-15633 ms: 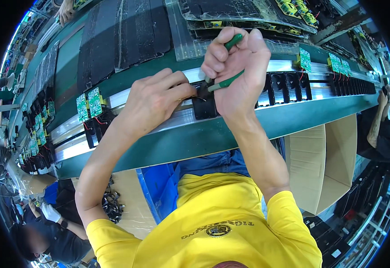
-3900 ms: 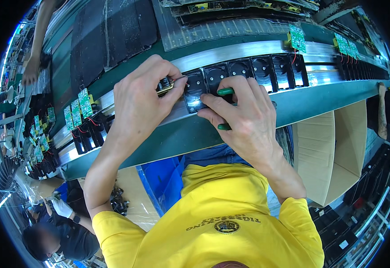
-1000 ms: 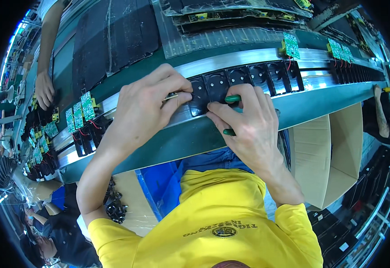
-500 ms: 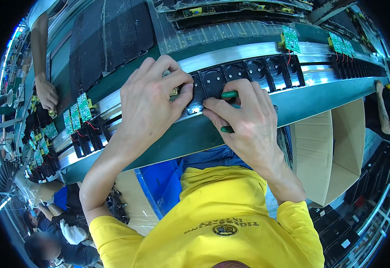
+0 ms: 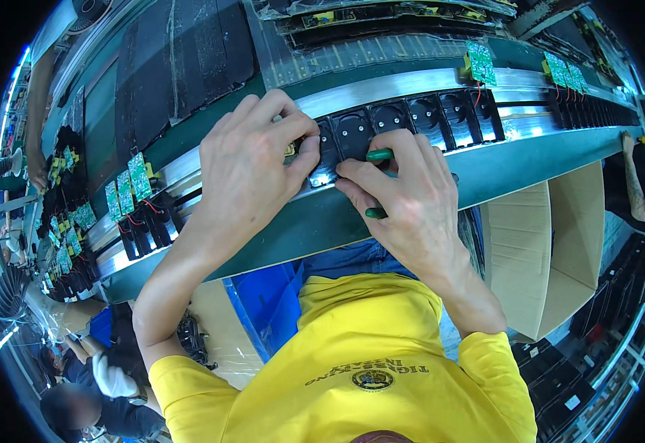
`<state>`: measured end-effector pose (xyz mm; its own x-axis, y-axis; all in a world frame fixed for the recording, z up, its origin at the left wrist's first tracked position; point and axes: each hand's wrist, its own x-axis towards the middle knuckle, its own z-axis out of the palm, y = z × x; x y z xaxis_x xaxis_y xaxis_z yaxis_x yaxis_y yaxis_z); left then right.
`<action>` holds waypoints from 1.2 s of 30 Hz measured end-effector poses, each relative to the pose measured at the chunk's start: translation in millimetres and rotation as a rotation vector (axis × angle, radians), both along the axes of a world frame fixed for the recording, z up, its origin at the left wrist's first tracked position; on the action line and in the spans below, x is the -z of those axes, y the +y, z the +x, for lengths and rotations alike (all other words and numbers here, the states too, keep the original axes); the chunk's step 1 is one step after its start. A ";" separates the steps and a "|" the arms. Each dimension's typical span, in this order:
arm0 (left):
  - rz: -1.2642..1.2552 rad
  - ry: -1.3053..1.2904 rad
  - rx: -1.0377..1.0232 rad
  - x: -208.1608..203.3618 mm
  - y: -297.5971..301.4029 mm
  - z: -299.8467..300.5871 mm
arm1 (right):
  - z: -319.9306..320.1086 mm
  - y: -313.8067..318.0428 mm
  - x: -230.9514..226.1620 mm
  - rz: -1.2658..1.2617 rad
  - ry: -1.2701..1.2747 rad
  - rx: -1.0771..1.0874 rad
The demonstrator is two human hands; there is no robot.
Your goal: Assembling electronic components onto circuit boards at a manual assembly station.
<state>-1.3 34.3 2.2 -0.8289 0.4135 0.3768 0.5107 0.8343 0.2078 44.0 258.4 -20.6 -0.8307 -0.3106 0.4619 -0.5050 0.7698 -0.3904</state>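
Only real mover since half a second ago is a co-worker's hand (image 5: pixel 38 173), now further left; the worker's own hands barely budge. Left hand (image 5: pixel 252 159) has a tight pinch on a small circuit board (image 5: pixel 290 150), mostly hidden, left of a black plastic housing (image 5: pixel 325 161) on the tabletop (image 5: pixel 278 235). Right hand (image 5: pixel 404 181) curls round a green-handled tool (image 5: pixel 379 156), seemingly steadying the housing. Looks like board-fitting; next probably calls for careful alignment.

Free strip along green bench front (image 5: pixel 293 225); black trays (image 5: pixel 390 118) apparently crowd right fingers (image 5: pixel 367 177).

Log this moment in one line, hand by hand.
left hand: holds yellowish part | right hand: holds green-handled tool, at black case
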 end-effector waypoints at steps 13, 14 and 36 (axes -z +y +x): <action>-0.111 0.071 0.025 4.9 0.0 4.7 | -6.7 -0.5 -26.5 -0.121 -0.096 -0.140; -0.111 0.073 0.024 5.8 -0.6 6.4 | -11.0 -7.6 -35.4 -0.398 -0.180 -0.214; -0.055 -0.021 -0.055 9.7 3.1 12.2 | -81.3 -78.5 -20.3 -1.334 -0.392 -0.298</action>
